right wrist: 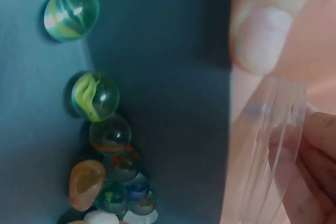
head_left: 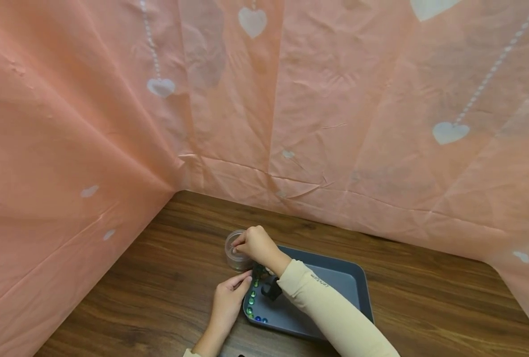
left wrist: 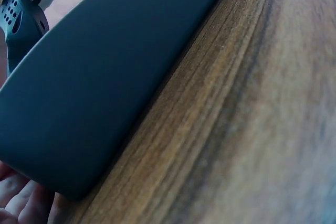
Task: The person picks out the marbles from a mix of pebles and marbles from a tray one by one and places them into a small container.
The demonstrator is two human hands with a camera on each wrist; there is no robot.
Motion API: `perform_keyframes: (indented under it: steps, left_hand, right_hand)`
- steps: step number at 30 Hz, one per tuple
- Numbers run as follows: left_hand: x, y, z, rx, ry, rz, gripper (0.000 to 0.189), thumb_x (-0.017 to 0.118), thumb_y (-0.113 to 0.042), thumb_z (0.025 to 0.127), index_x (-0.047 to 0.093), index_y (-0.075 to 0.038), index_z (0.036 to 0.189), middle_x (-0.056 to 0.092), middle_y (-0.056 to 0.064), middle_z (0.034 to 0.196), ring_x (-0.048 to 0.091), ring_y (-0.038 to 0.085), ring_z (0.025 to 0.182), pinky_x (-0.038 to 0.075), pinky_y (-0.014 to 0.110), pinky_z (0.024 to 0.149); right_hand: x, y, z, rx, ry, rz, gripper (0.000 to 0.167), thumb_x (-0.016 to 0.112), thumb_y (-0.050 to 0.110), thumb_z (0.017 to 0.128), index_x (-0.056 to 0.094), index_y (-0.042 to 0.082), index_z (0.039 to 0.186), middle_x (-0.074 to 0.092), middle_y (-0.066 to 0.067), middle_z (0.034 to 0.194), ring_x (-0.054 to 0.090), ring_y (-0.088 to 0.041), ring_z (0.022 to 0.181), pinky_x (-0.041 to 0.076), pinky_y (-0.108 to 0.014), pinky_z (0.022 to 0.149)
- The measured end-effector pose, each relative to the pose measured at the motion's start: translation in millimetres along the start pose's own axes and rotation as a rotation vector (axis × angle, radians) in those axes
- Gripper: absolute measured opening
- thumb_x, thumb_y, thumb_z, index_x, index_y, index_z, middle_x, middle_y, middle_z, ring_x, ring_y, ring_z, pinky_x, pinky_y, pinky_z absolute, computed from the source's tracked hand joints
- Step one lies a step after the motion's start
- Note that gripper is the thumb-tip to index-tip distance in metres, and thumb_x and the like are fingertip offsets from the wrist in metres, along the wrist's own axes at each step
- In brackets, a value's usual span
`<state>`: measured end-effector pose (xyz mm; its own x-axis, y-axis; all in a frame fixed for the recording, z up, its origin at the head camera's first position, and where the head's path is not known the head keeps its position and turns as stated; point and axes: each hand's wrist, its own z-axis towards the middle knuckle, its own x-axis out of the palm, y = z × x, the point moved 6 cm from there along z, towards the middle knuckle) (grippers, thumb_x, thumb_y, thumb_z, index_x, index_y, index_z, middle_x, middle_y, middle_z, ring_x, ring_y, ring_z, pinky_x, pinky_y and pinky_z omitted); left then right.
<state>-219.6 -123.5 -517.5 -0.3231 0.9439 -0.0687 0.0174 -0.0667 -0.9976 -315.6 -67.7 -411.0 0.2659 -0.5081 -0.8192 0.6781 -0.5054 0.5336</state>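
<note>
My right hand (head_left: 261,246) bends over a small clear plastic jar (head_left: 230,246), its curled fingertips at and inside the rim. In the right wrist view, fingers (right wrist: 317,163) show partly through the jar's transparent wall (right wrist: 262,171); I cannot tell whether they pinch anything. Beside the jar stands a dark grey tray (head_left: 358,280). My left hand (head_left: 229,299) touches the tray's left edge, thumb and forefinger extended along its rim. Green swirled marbles (right wrist: 72,14) line that side inside the tray. Farther along, smaller marbles cluster with an orange-brown stone (right wrist: 86,183) and white pieces (right wrist: 101,219).
The brown wood-grain table (head_left: 157,277) lies beneath everything. A pink curtain (head_left: 335,124) with white hearts encloses the back and left. A black wrist camera (head_left: 271,288) is strapped under the right wrist, above the tray. Blue marbles (head_left: 258,319) sit in the tray's near left corner.
</note>
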Motion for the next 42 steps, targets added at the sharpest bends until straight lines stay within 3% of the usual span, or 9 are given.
perform_keyframes:
  steps: [4, 13, 18, 21, 25, 28, 36, 42]
  left_hand:
    - [0.3, -0.5, 0.2, 0.004, -0.003, -0.003, 0.022, 0.069, -0.012, 0.092, 0.075, 0.001, 0.109, 0.074, 0.017, 0.111, 0.067, 0.011, 0.103, 0.051, 0.011, 0.081]
    - [0.5, -0.9, -1.3, 0.011, -0.005, 0.015, 0.022, 0.069, -0.014, 0.092, 0.075, -0.001, 0.109, 0.074, 0.016, 0.111, 0.068, 0.019, 0.105, 0.052, 0.013, 0.082]
    - [-0.3, -1.9, -2.0, 0.023, -0.006, 0.015, 0.022, 0.069, -0.014, 0.092, 0.075, -0.001, 0.109, 0.074, 0.016, 0.112, 0.069, 0.025, 0.108, 0.054, 0.014, 0.082]
    - [-0.4, -1.9, -2.3, 0.019, 0.001, 0.006, 0.023, 0.069, -0.015, 0.093, 0.075, -0.001, 0.110, 0.074, 0.017, 0.113, 0.069, 0.025, 0.108, 0.053, 0.013, 0.081]
    - [0.0, -1.3, -2.0, 0.013, 0.003, -0.014, 0.024, 0.069, -0.014, 0.093, 0.074, 0.001, 0.111, 0.073, 0.018, 0.113, 0.069, 0.023, 0.106, 0.052, 0.011, 0.079]
    - [-0.1, -0.9, -1.1, 0.014, -0.007, -0.013, 0.023, 0.070, -0.014, 0.092, 0.074, 0.001, 0.110, 0.073, 0.018, 0.113, 0.069, 0.021, 0.105, 0.052, 0.011, 0.080]
    - [-0.7, -0.5, -2.2, 0.019, -0.011, 0.002, 0.023, 0.069, -0.014, 0.092, 0.074, 0.000, 0.110, 0.073, 0.017, 0.113, 0.070, 0.026, 0.108, 0.054, 0.013, 0.082]
    - [0.0, -2.0, -3.1, 0.009, -0.002, -0.025, 0.024, 0.070, -0.015, 0.093, 0.074, 0.000, 0.111, 0.073, 0.016, 0.114, 0.068, 0.020, 0.107, 0.053, 0.011, 0.081]
  right_hand:
    - [-5.4, -2.6, -5.4, 0.057, -0.043, 0.073, 0.008, 0.076, 0.006, 0.085, 0.080, 0.003, 0.091, 0.078, -0.011, 0.088, 0.070, -0.017, 0.071, 0.046, -0.013, 0.056]
    - [-20.0, -16.1, -34.3, 0.175, -0.278, 0.247, 0.007, 0.080, 0.010, 0.081, 0.081, 0.008, 0.087, 0.079, -0.008, 0.089, 0.073, -0.020, 0.081, 0.050, -0.015, 0.060]
    - [-18.3, -30.6, -53.1, 0.278, -0.317, 0.346, 0.009, 0.084, 0.014, 0.078, 0.081, 0.009, 0.086, 0.079, -0.007, 0.085, 0.070, -0.008, 0.075, 0.053, -0.018, 0.063]
    - [-14.7, -41.6, -63.9, 0.347, -0.301, 0.398, 0.012, 0.085, 0.014, 0.078, 0.081, 0.008, 0.087, 0.078, -0.009, 0.083, 0.065, -0.006, 0.066, 0.052, -0.020, 0.056]
    - [-13.5, -54.7, -75.0, 0.408, -0.290, 0.438, 0.014, 0.085, 0.012, 0.076, 0.081, 0.007, 0.088, 0.078, -0.010, 0.085, 0.065, -0.007, 0.067, 0.052, -0.020, 0.056]
    - [-13.7, -60.5, -79.1, 0.412, -0.274, 0.450, 0.013, 0.085, 0.011, 0.076, 0.081, 0.007, 0.087, 0.079, -0.010, 0.087, 0.067, -0.004, 0.076, 0.051, -0.017, 0.061]
    - [-2.9, -68.7, -83.5, 0.389, -0.140, 0.514, 0.015, 0.083, 0.007, 0.078, 0.080, 0.002, 0.092, 0.078, -0.014, 0.089, 0.069, -0.005, 0.070, 0.057, -0.024, 0.062]
    - [2.2, -72.7, -85.8, 0.347, -0.085, 0.490, 0.019, 0.084, 0.010, 0.077, 0.079, 0.002, 0.093, 0.078, -0.013, 0.091, 0.071, -0.008, 0.082, 0.056, -0.019, 0.069]
